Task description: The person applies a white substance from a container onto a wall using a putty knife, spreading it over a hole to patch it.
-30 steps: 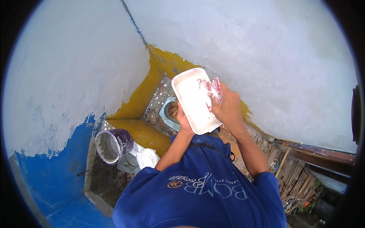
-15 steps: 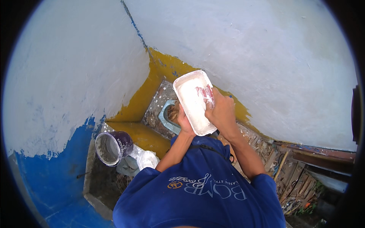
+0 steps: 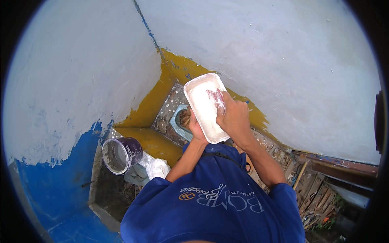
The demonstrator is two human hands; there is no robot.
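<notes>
As pale-coated walls (image 3: 263, 52) meet in a corner above a ragged yellow band (image 3: 148, 105), a person in a blue shirt (image 3: 210, 198) holds a white tray (image 3: 196, 81) of paste (image 3: 202, 107) out in front, over the speckled floor (image 3: 165, 107). The left grip (image 3: 196, 128) is clamped on the tray's near left edge, its fingers partly hidden; the right grip (image 3: 236, 115) is closed around a smeared red scraper (image 3: 216, 98) that touches the paste. A pale blue squat toilet (image 3: 175, 121) sits beneath. At left, bare blue wall (image 3: 52, 190) shows near a purple bucket (image 3: 133, 149); scrap wood (image 3: 314, 188) litters the right.
</notes>
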